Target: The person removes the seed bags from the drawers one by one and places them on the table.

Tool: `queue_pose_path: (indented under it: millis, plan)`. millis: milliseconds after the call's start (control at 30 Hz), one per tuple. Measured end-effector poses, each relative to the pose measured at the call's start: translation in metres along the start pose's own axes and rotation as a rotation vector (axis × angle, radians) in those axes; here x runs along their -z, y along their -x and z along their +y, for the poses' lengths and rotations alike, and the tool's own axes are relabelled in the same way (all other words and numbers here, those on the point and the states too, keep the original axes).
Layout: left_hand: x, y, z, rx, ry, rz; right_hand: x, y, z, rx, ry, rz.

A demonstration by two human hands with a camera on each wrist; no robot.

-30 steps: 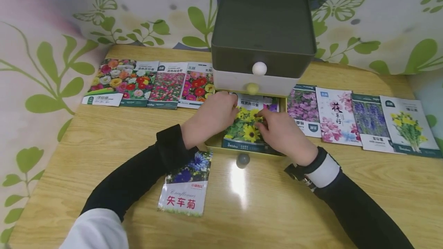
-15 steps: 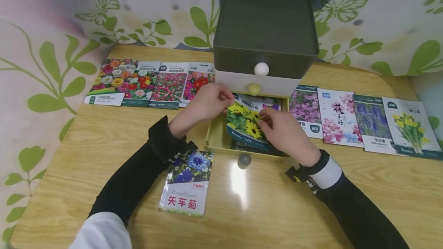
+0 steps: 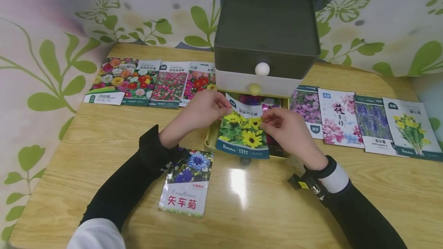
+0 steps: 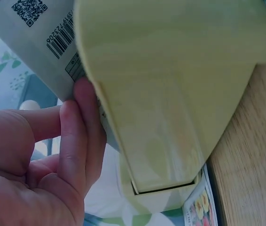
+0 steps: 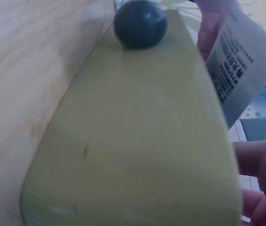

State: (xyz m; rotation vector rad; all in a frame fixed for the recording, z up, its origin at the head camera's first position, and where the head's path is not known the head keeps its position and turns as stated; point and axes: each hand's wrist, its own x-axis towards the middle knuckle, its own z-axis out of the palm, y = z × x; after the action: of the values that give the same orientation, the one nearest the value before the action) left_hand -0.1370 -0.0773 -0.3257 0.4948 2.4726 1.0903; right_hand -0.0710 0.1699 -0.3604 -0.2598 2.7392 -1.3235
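Observation:
A sunflower seed packet (image 3: 243,131), with yellow blooms and a green bottom band, is held tilted and slightly bowed over the open drawer (image 3: 212,139). My left hand (image 3: 205,110) pinches its upper left edge between thumb and fingers. Its back, with barcode and QR code, shows in the left wrist view beside the left hand (image 4: 72,146). At the right edge, my right hand (image 3: 288,131) has thumb and fingertips closed on the packet; in the right wrist view the drawer front (image 5: 137,127) hides those fingertips. More packets (image 3: 273,103) lie inside the drawer.
Above the drawer rises a dark-topped drawer box (image 3: 266,22) with round knobs. A cornflower packet (image 3: 187,183) lies in front on the wooden table (image 3: 249,218). Rows of flower packets flank the box, including a zinnia-like one (image 3: 140,82) left and a purple one (image 3: 372,118) right.
The sunflower packet has been lifted from lying in the drawer and drawn toward me, its lower edge now over the drawer front. The pinkish packets beneath are uncovered. The left hand has shifted left.

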Motion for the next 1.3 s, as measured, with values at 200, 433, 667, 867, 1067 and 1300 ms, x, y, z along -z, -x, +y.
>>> queue_pose_path:
  millis: [200,433,667,867,1067,1300]
  plan:
    - [-0.001,0.014,0.002,-0.065,-0.002,0.030,0.004,0.012,-0.001,-0.066,-0.112,0.013]
    - [0.002,0.033,-0.001,-0.154,-0.009,0.057,0.005,0.030,-0.004,-0.131,-0.213,-0.022]
    - [0.010,0.057,-0.005,-0.198,-0.033,0.002,-0.010,0.050,-0.010,-0.031,-0.333,-0.045]
    - [0.018,0.078,-0.015,-0.209,-0.029,-0.109,-0.029,0.063,-0.017,0.041,-0.398,-0.094]
    - [0.021,0.096,-0.035,-0.211,0.028,-0.286,-0.041,0.077,-0.024,0.075,-0.374,-0.218]
    - [0.020,0.109,-0.056,-0.215,0.129,-0.500,-0.051,0.091,-0.023,0.113,-0.402,-0.348]
